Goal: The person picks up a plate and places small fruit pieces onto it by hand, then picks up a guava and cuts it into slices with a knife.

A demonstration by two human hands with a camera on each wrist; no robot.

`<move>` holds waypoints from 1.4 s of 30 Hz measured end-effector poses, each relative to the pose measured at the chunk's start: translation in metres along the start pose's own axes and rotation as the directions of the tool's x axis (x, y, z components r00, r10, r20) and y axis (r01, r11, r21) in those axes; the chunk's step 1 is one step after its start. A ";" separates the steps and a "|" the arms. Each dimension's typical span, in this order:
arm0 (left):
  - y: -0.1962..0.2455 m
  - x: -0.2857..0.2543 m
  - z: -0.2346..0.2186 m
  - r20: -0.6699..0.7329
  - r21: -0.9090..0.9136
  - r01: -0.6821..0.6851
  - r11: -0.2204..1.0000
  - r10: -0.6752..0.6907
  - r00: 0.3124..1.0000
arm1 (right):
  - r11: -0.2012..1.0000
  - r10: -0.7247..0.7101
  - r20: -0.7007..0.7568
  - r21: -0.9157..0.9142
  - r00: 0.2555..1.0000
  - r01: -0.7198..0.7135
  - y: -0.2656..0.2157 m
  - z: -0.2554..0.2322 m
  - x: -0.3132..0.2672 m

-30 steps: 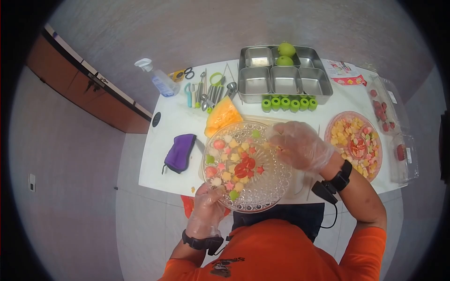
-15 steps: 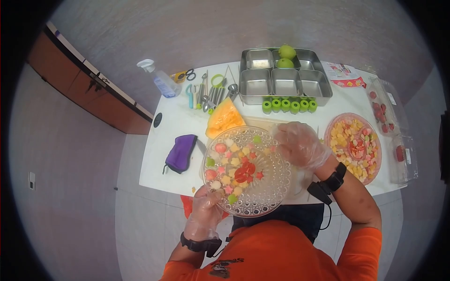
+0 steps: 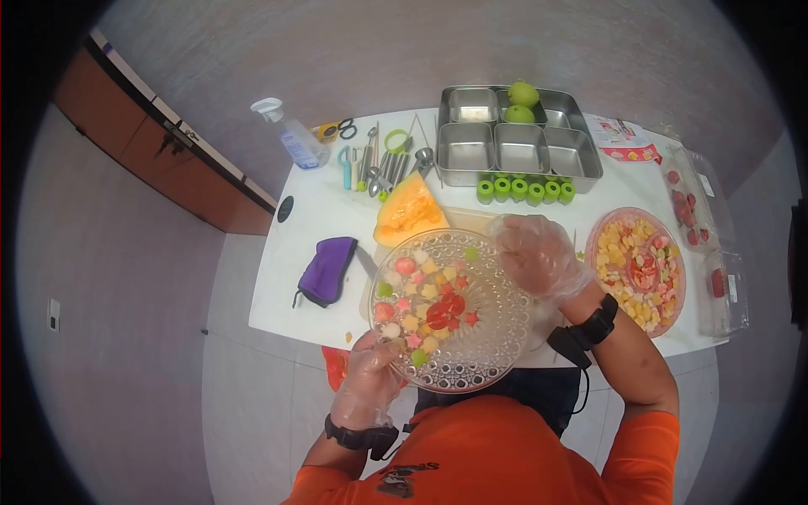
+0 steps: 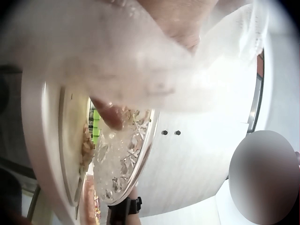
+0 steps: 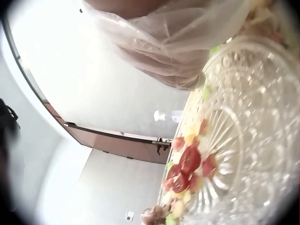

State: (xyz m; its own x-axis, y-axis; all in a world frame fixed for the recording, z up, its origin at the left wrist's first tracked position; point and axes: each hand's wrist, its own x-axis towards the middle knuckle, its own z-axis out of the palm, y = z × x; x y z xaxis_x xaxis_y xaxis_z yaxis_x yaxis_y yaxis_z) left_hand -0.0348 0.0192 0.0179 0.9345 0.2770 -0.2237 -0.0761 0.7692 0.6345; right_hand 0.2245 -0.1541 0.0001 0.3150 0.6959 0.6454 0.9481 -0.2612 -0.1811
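Note:
In the head view a clear patterned glass plate overhangs the table's front edge. My gloved left hand grips its lower left rim, the thumb on top. Star-shaped and round fruit pieces cover the plate's left half, with red slices near the middle. My gloved right hand is at the upper right rim, hiding part of it. Its fingers are bunched, tips close over the rim near a green piece in the right wrist view. Whether they pinch anything I cannot tell.
Behind the plate lie a melon wedge, a cutting board and several tools. A steel tray of small pans stands at the back. At right are a pink plate of fruit pieces and strawberry boxes. A purple pouch lies left.
My right hand has shifted slightly outward from over the plate to its upper right rim. The plate has dipped slightly lower in view, with my left hand still gripping it.

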 end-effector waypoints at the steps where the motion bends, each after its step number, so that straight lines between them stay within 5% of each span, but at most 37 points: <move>1: 0.000 0.001 -0.001 -0.023 0.009 0.024 1.000 -0.024 0.999 | 0.999 -0.034 -0.016 0.041 0.999 0.035 -0.011 -0.003 0.008; 12: -0.011 0.005 -0.004 0.012 0.024 0.147 0.989 -0.148 0.989 | 0.918 -0.198 0.044 0.358 0.979 0.170 -0.055 0.003 0.047; 14: -0.014 0.008 -0.004 0.080 -0.014 0.147 0.989 -0.145 0.986 | 0.964 -0.139 0.256 0.257 0.957 0.071 -0.061 0.002 0.047; 21: -0.018 0.012 0.001 0.030 -0.005 0.167 0.986 -0.167 0.986 | 0.989 -0.080 0.375 0.143 0.924 0.028 -0.044 0.001 0.036; 23: -0.016 0.012 0.004 0.025 0.041 0.189 0.981 -0.191 0.981 | 0.975 0.077 0.446 0.153 0.892 -0.161 -0.047 -0.004 0.036; 24: -0.014 0.014 0.006 0.021 0.041 0.189 0.981 -0.189 0.982 | 0.975 0.075 0.447 0.157 0.891 -0.160 -0.052 -0.006 0.038; 26: -0.014 0.015 0.009 0.020 0.039 0.196 0.980 -0.197 0.980 | 0.961 -0.114 0.017 0.255 0.993 0.106 -0.066 -0.007 0.041; 29: -0.022 0.024 -0.007 0.225 0.016 0.143 0.990 -0.143 0.964 | 0.940 -0.181 0.114 0.313 0.977 0.138 -0.094 -0.016 0.047; 36: -0.017 0.018 0.006 0.081 0.105 0.179 0.978 -0.188 0.979 | 0.974 -0.154 0.085 0.178 0.984 0.137 -0.069 -0.001 0.043; 42: -0.011 0.017 0.003 0.033 0.049 0.196 0.979 -0.198 0.980 | 0.989 -0.037 0.275 0.150 0.961 -0.005 -0.034 -0.002 0.040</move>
State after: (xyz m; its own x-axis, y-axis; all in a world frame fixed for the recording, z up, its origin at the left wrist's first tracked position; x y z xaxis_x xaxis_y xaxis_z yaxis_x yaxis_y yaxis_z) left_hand -0.0172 0.0138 0.0090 0.9419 0.1004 -0.3206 0.1257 0.7795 0.6136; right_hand 0.2045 -0.1186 0.0331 0.2797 0.8620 0.4227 0.9422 -0.1618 -0.2935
